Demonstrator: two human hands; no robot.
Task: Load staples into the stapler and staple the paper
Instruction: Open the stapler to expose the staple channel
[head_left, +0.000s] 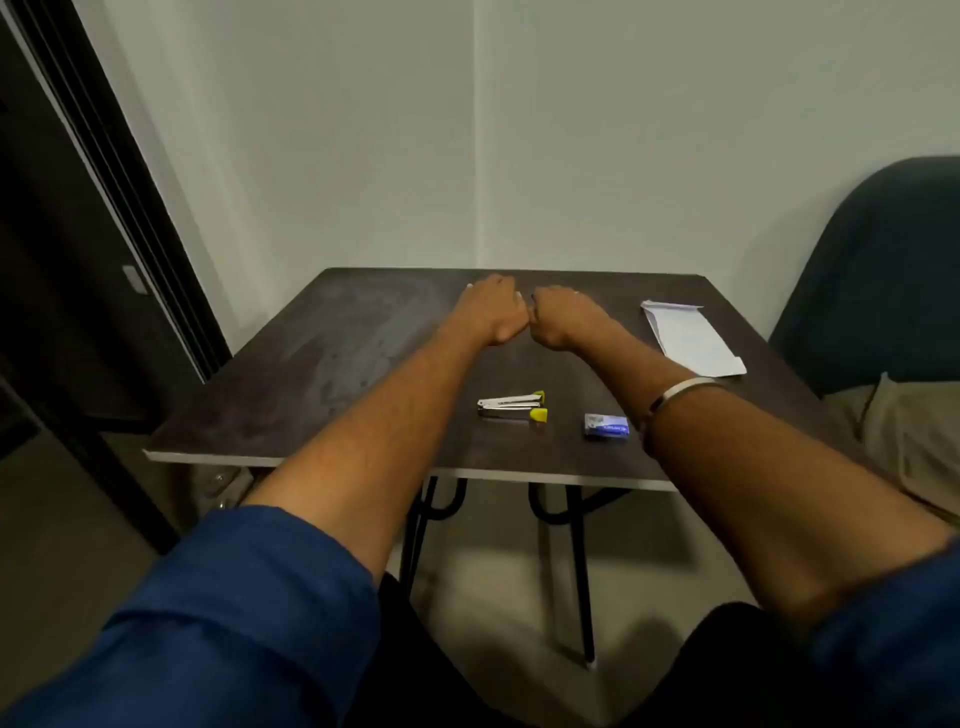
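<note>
A small silver stapler (511, 408) with yellow ends lies on its side near the front of the dark table (332, 364). A blue staple box (606, 425) lies just right of it. White folded paper (691, 335) rests at the table's right edge. Both my arms reach over the table. My left hand (488, 312) and my right hand (563, 318) are curled into fists near the far middle. They touch each other at the thumb side and I see nothing held in them. Both are well beyond the stapler and the box.
A dark padded chair (883, 270) stands right of the table, with beige fabric (904, 436) on its seat. A dark door frame (104, 208) runs along the left. Pale walls meet in a corner behind the table. A metal bracelet (675, 392) circles my right wrist.
</note>
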